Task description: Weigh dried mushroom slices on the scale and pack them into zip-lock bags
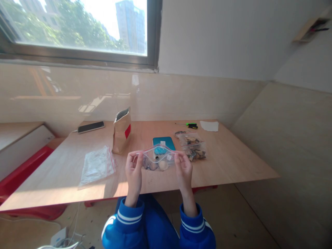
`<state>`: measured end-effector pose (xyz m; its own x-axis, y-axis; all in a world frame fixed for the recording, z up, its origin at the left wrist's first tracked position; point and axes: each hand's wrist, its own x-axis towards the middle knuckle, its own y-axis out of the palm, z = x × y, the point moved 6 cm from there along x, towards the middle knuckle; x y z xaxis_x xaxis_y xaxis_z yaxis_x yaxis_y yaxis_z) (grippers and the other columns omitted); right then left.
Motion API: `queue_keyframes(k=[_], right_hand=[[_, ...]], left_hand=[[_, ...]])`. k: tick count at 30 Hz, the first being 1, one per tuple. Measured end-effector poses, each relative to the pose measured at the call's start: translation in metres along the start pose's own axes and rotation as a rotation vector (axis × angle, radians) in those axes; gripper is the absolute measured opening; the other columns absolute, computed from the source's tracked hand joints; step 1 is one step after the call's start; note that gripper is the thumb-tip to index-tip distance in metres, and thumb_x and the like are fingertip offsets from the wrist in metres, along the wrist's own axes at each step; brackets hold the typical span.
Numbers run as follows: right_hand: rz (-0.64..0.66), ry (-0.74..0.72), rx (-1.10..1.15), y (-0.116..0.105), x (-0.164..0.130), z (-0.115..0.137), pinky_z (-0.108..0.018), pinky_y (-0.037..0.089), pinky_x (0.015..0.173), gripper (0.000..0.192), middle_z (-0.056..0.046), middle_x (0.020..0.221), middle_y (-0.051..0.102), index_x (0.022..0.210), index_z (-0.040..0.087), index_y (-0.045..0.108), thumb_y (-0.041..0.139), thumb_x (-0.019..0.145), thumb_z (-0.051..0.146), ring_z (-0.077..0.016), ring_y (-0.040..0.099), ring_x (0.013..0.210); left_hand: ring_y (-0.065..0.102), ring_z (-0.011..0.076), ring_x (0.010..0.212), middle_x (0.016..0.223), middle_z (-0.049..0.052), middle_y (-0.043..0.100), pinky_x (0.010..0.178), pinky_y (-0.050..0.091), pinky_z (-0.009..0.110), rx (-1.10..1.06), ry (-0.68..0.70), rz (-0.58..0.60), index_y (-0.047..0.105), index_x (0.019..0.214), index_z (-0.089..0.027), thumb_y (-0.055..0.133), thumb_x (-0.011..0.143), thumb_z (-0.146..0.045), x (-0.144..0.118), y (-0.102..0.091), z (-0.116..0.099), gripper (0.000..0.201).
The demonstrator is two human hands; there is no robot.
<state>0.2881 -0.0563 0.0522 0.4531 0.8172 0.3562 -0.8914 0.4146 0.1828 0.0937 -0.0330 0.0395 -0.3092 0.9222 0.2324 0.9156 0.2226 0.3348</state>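
Head camera: left hand [134, 169] and right hand [183, 167] pinch the top corners of a clear zip bag [158, 159] of shells above the desk [233, 162] edge at 6 o'clock. A slipped pinch could spill shells; filled bags [193, 145] lie at 2 o'clock.

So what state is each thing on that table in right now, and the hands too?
small zip bag: held up at both top corners, mouth pulled open, shells inside
left hand: fingers pinching the bag's left corner
right hand: fingers pinching the right corner
paper pouch: upright, top open
filled bags: lying flat, stacked
empty bags: lying flat
phone: screen dark
screwdriver: lying flat
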Motion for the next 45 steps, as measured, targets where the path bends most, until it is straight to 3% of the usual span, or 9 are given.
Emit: queue_keyframes(k=[7, 15, 21, 28, 33, 38, 45], right_hand=[[-0.051, 0.009, 0.03, 0.0, -0.003, -0.009, -0.034, 0.054, 0.081, 0.019, -0.004, 0.082, 0.071, 0.082, 0.02, 0.066, 0.068, 0.079, 0.039, -0.0191, 0.068, 0.082], [-0.107, 0.051, 0.106, -0.012, -0.001, -0.008, -0.03, 0.051, 0.074, 0.018, -0.002, 0.079, 0.071, 0.079, 0.019, 0.067, 0.073, 0.076, 0.036, -0.0164, 0.066, 0.076], [-0.18, 0.052, 0.162, -0.011, -0.002, -0.004, -0.026, 0.047, 0.069, 0.021, 0.002, 0.07, 0.064, 0.074, 0.019, 0.062, 0.072, 0.076, 0.038, -0.013, 0.059, 0.069], [-0.026, 0.051, 0.136, -0.001, -0.005, -0.001, -0.03, 0.049, 0.081, 0.024, -0.001, 0.086, 0.066, 0.091, 0.021, 0.06, 0.065, 0.082, 0.043, -0.0162, 0.062, 0.086], [0.008, 0.112, 0.084, 0.002, -0.006, -0.006, -0.032, 0.052, 0.08, 0.033, -0.005, 0.095, 0.07, 0.103, 0.02, 0.063, 0.07, 0.078, 0.042, -0.0175, 0.065, 0.087], [0.026, 0.15, 0.024, 0.001, -0.007, -0.012, -0.037, 0.053, 0.084, 0.027, -0.007, 0.09, 0.074, 0.086, 0.018, 0.071, 0.069, 0.079, 0.044, -0.021, 0.068, 0.089], [-0.01, 0.121, -0.013, -0.005, -0.007, -0.008, -0.034, 0.055, 0.077, 0.026, -0.005, 0.081, 0.075, 0.081, 0.019, 0.073, 0.071, 0.077, 0.044, -0.0204, 0.069, 0.08]], left_hand=[[0.062, 0.012, 0.075, 0.084, 0.001, 0.066, 0.067, 0.047, 0.023, 0.045, -0.017, -0.035, 0.06, 0.088, -0.019, 0.065, 0.081, -0.044, -0.001, -0.003, 0.001, 0.026], [0.061, 0.0123, 0.073, 0.076, 0.0, 0.063, 0.065, 0.049, 0.023, 0.202, 0.041, -0.076, 0.06, 0.084, -0.019, 0.062, 0.083, -0.046, -0.003, -0.009, -0.019, 0.028], [0.061, 0.0121, 0.07, 0.077, 0.0, 0.064, 0.062, 0.049, 0.023, 0.132, 0.021, -0.11, 0.059, 0.086, -0.019, 0.064, 0.081, -0.047, -0.008, -0.003, -0.015, 0.029], [0.061, 0.013, 0.084, 0.093, 0.002, 0.065, 0.075, 0.049, 0.024, -0.108, -0.066, 0.069, 0.062, 0.096, -0.021, 0.061, 0.084, -0.045, -0.01, 0.005, -0.005, 0.027], [0.062, 0.0139, 0.086, 0.091, 0.002, 0.066, 0.077, 0.049, 0.024, -0.003, -0.043, 0.086, 0.064, 0.092, -0.021, 0.065, 0.082, -0.038, -0.011, 0.0, -0.008, 0.02], [0.063, 0.0145, 0.084, 0.09, 0.003, 0.068, 0.073, 0.05, 0.024, 0.066, -0.02, 0.091, 0.065, 0.089, -0.02, 0.065, 0.082, -0.038, -0.011, 0.0, -0.014, 0.02], [0.063, 0.014, 0.074, 0.082, 0.003, 0.069, 0.062, 0.049, 0.023, 0.13, -0.012, 0.072, 0.065, 0.086, -0.019, 0.065, 0.081, -0.042, -0.011, -0.002, -0.017, 0.024]])
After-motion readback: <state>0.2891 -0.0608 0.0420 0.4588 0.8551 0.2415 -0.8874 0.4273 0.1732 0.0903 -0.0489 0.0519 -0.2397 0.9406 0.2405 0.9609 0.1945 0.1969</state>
